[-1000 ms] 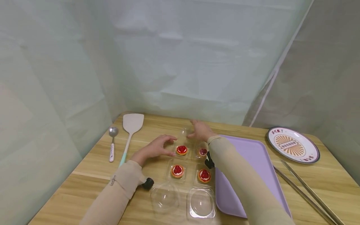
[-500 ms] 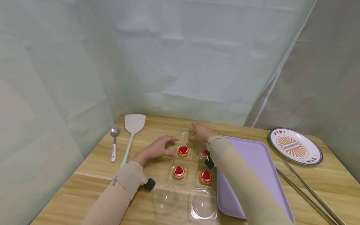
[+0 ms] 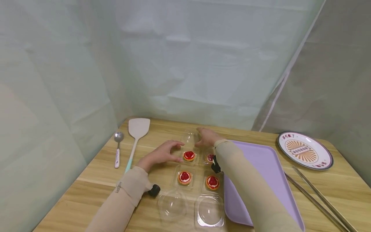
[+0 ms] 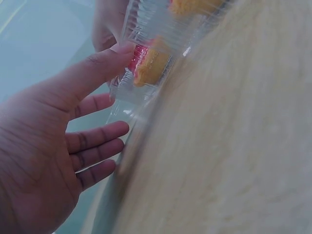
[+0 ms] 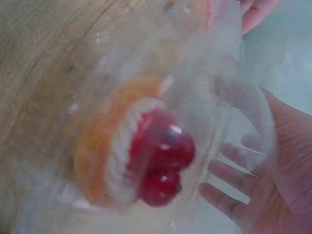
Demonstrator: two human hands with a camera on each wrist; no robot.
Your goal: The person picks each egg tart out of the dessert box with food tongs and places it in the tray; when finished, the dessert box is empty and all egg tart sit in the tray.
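Observation:
My left hand [image 3: 163,152] is at the left of a clear plastic box holding a red-topped tart [image 3: 189,156], its fingers spread. In the left wrist view the thumb [image 4: 105,66] lies against the edge of the clear box [image 4: 127,92]. My right hand [image 3: 208,137] reaches over the back right, beside a raised clear lid [image 3: 189,138]; whether it touches the lid I cannot tell. In the right wrist view its fingers [image 5: 234,175] are extended behind a clear dome over another tart [image 5: 156,156]. Nearer the front, two more tarts [image 3: 184,178] sit in clear boxes.
Two clear lids [image 3: 209,211] lie at the front. Right of the boxes is a purple tray [image 3: 261,174], partly under the right sleeve. Beyond it are metal tongs [image 3: 321,199] and a patterned plate [image 3: 304,150]. A white turner [image 3: 138,128] and a spoon [image 3: 118,145] lie left.
The head view has shifted slightly, so things sit a little further right. The lid at the back has tipped slightly to the left. Both hands keep almost the same place and shape.

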